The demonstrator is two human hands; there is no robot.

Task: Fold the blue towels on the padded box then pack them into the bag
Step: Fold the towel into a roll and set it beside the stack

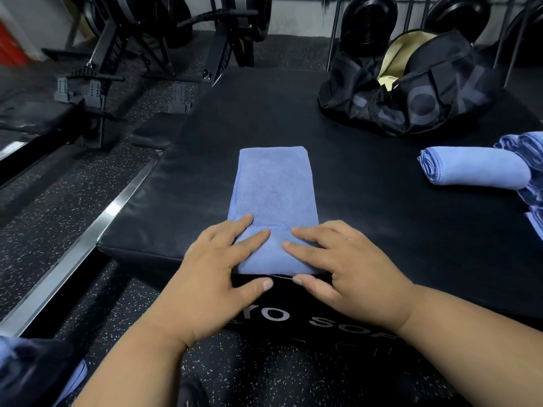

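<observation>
While both hands [282,265] press flat on a blue towel [274,198], gym machines [152,39] flank the padded box [367,201]

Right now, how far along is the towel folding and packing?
Done: one rolled towel lies at right. In hand: both hands, left and right, press flat on the folded towel. Left: a loose pile and packing; the open bag shows no towels.

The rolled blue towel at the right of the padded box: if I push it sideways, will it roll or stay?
The rolled towel is a soft cylinder, so it may roll a little. The heap of towels against its right end would probably stop it soon. Lifted by one end, it would likely sag and loosen.
</observation>
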